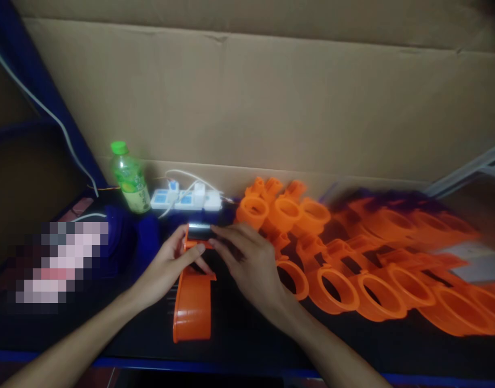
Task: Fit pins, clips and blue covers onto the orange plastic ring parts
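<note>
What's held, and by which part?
The left hand holds an orange part by its far end; whether the right hand grips its dark strip is unclear.

The scene is dim, with muted light lying fairly evenly across the cardboard (272,108), which darkens toward the top right corner. The light seems to come from above, though its source lies outside the view. The table (239,350) sinks into near-black. Soft glare streaks the orange holder (193,310), and a pale sheen crosses its dark roller (199,233). The 2 hands, left hand (170,264) and right hand (251,256), look slightly soft. Smearing grows rightward, until the far orange rings (397,223) lose their outlines. Coarse pixelation masks a patch at left, and the wide view stretches shapes near the edges.
</note>
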Available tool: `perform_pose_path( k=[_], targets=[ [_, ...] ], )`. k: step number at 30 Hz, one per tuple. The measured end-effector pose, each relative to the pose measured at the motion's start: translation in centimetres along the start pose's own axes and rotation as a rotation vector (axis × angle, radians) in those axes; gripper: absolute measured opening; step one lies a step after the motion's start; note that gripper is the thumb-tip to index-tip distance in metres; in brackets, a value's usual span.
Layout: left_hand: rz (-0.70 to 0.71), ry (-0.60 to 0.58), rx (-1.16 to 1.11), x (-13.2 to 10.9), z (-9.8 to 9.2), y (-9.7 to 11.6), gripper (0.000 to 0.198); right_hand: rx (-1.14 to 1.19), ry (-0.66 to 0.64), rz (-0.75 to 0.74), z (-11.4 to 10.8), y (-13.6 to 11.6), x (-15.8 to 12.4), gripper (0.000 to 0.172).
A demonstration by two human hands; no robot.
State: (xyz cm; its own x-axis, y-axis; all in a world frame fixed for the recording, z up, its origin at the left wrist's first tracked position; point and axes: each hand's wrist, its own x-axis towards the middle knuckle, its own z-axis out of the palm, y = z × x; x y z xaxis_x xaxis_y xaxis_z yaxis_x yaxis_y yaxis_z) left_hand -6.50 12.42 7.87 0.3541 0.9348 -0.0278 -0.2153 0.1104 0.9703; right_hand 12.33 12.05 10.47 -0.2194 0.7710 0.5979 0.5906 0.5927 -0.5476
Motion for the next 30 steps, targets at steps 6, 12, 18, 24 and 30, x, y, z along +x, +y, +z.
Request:
perform_pose_path(
  k=[6, 12, 18, 24, 30],
  targets=[
    [-0.043, 0.097, -0.100, 0.1, -0.1, 0.4, 0.035, 0.081, -0.001, -0.057, 0.2, -0.7, 0.1, 0.026],
    [-0.127, 0.227, -0.336, 0.4, -1.4, 1.8, 0.040, -0.080, -0.190, 0.071, 1.4, 1.2, 1.1, 0.031],
    [-0.157, 0.228, -0.381, 0.5, -1.7, 1.9, 0.043, -0.376, -0.603, -0.016, 3.1, 2.3, 1.2, 0.051],
    [-0.157, 0.192, -0.392, 0.4, -1.4, 1.9, 0.045, -0.464, -0.592, 0.007, 3.8, 3.2, 1.2, 0.032],
    [-0.158, 0.201, -0.407, 0.3, -1.2, 2.0, 0.045, -0.485, -0.564, 0.002, 3.9, 3.6, 1.1, 0.027]
  ],
)
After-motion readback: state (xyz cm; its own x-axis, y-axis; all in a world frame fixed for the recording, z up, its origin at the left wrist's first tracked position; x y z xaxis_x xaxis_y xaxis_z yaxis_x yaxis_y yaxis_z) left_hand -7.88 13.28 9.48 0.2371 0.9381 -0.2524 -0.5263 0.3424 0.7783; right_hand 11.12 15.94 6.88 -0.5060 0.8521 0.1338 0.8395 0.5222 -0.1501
